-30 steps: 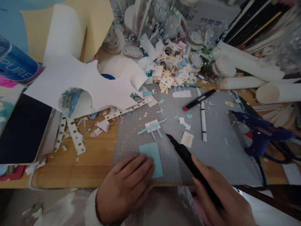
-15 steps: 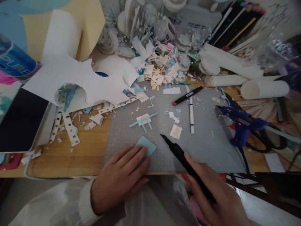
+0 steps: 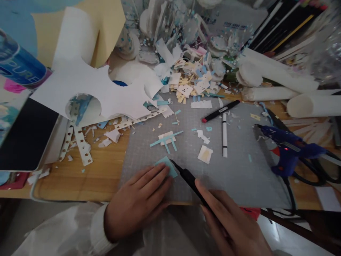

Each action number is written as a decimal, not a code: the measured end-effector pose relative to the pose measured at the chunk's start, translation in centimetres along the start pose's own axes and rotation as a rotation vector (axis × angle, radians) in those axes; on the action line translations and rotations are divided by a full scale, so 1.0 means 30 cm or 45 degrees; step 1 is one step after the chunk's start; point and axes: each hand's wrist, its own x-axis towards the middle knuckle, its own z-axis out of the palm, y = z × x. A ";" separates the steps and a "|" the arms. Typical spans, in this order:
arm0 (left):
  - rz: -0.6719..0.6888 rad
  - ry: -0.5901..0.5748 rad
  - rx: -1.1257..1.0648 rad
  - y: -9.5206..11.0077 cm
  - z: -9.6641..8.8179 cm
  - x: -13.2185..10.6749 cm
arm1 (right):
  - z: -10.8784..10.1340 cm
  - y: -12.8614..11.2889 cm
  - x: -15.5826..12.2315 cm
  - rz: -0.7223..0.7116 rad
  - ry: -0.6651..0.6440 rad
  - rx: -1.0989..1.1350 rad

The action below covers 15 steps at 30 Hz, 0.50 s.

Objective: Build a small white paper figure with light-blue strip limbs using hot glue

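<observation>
My left hand (image 3: pixel 140 199) lies flat with its fingers stretched over a light blue paper piece (image 3: pixel 167 161), holding it down on the grey cutting mat (image 3: pixel 245 181). Its fingers cover the paper's lower left part. A black craft knife (image 3: pixel 189 179) is gripped in my right hand (image 3: pixel 226 217), its blade tip close to the paper's upper right edge. Whether the tip touches the paper, I cannot tell. Just beyond lie a small white card (image 3: pixel 161 139) with thin blue strips across it and a cream paper square (image 3: pixel 205 154).
A white pen (image 3: pixel 225 138) and black marker (image 3: pixel 221 111) lie on the mat. At right is a blue glue gun (image 3: pixel 283 149) with a red light. Paper scraps (image 3: pixel 190 76) pile up behind; cut white paper (image 3: pixel 117 99) and a tablet-like dark slab (image 3: pixel 26 138) sit left.
My right hand has brought the knife leftward, its tip now beside the blue paper. The paper has turned slightly under my left hand. The whole view has shifted a little.
</observation>
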 end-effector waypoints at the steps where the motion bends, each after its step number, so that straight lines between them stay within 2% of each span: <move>1: -0.025 -0.005 0.001 0.001 0.002 -0.002 | 0.003 0.000 0.003 -0.013 -0.006 -0.012; 4: -0.096 -0.018 0.001 0.004 0.010 -0.009 | 0.010 -0.002 0.011 -0.023 -0.049 -0.050; 10: -0.113 0.019 -0.003 0.006 0.024 -0.011 | 0.025 0.002 0.017 -0.024 -0.107 -0.167; 15: -0.217 0.072 -0.007 0.010 0.026 -0.009 | 0.043 -0.030 0.005 -0.011 -0.055 -0.399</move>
